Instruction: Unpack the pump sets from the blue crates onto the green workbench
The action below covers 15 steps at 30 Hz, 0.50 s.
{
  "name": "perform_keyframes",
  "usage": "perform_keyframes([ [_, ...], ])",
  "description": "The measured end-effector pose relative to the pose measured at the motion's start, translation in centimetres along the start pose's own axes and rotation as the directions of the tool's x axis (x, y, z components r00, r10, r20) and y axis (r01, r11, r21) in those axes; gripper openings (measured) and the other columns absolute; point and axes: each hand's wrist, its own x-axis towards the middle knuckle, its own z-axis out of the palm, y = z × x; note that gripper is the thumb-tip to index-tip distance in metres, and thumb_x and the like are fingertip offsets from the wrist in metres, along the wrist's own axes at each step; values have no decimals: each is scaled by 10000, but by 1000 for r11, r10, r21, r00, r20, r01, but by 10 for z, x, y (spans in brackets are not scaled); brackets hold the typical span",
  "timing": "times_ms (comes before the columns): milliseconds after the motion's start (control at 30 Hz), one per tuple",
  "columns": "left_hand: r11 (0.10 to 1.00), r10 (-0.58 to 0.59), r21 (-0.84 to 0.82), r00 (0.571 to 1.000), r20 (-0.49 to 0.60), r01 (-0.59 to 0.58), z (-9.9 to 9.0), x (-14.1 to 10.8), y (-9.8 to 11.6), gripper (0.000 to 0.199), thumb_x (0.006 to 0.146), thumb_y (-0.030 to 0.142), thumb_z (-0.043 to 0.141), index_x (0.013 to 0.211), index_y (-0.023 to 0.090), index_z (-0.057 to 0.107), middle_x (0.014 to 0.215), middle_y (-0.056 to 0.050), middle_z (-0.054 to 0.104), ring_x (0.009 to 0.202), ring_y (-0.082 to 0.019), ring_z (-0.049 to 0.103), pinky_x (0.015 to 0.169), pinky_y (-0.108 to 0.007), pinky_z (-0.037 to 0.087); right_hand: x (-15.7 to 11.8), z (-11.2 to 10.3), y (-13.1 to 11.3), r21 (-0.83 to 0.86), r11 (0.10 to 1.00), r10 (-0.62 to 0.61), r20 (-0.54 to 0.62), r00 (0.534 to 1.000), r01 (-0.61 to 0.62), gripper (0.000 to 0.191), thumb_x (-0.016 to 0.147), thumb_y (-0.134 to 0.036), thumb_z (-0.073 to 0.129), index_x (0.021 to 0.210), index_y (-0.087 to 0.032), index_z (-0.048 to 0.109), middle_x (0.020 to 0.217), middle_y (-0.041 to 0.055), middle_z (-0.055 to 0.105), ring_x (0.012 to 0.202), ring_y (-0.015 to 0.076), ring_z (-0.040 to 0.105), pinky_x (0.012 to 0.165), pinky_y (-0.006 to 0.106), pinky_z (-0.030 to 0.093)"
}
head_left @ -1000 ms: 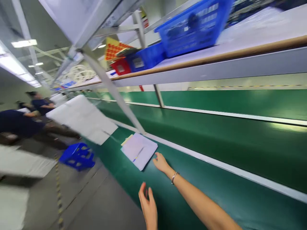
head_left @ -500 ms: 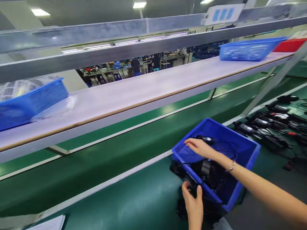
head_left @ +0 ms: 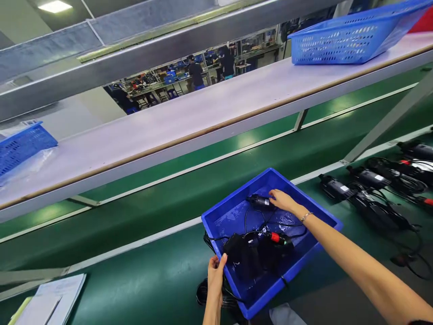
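A blue plastic bin [head_left: 233,205] sits tilted on the green bench and holds black devices and cables. My left hand [head_left: 215,273] is at its near left wall, thumb on the rim and fingers curled at the outside. Inside, by the far wall, lies a black cylindrical device [head_left: 260,201] with a small white label. My right hand [head_left: 286,201] reaches into the bin, its curled fingers at the right end of this device. A black bundle [head_left: 241,253] and a red-banded part [head_left: 275,237] lie lower in the bin. Coiled black cable [head_left: 202,292] hangs or lies beside my left wrist.
Several black devices with cables [head_left: 368,178] lie on the bench to the right. A pale shelf [head_left: 189,124] runs across above the bench, bearing blue baskets [head_left: 334,43]. Papers [head_left: 61,293] lie at lower left. A slanted metal post [head_left: 385,119] stands at right. People are far behind.
My view has turned and lowered, so the bin appears further left. My left hand has come to the bin's rim. My right hand has moved to the far cylindrical device.
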Motion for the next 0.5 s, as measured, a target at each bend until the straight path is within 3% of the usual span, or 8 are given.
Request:
perform_keyframes([
  [167,997,-73,-36,994,-78,71,-14,8,25,752,447,739,898,873,189,612,724,-16,703,662,-190,670,626,-280,529,24,46,-19,-46,998,-42,185,982,52,438,958,-380,702,1322,-161,594,1369,134,577,1245,313,561,1054,554,485],
  [367,992,-81,82,983,-167,96,-75,36,74,620,623,689,837,918,182,635,773,-68,743,674,-220,707,662,-328,584,15,87,-68,-61,996,-50,265,963,68,425,957,-407,701,1291,-165,596,1272,110,618,1101,267,628,934,478,563],
  [500,955,-56,283,991,-121,88,-115,33,102,652,728,734,736,981,133,704,848,-121,761,687,-236,702,641,-335,572,4,103,-113,-65,994,-76,197,978,91,388,935,-431,717,1193,-156,625,1184,93,638,1035,249,636,893,452,567],
])
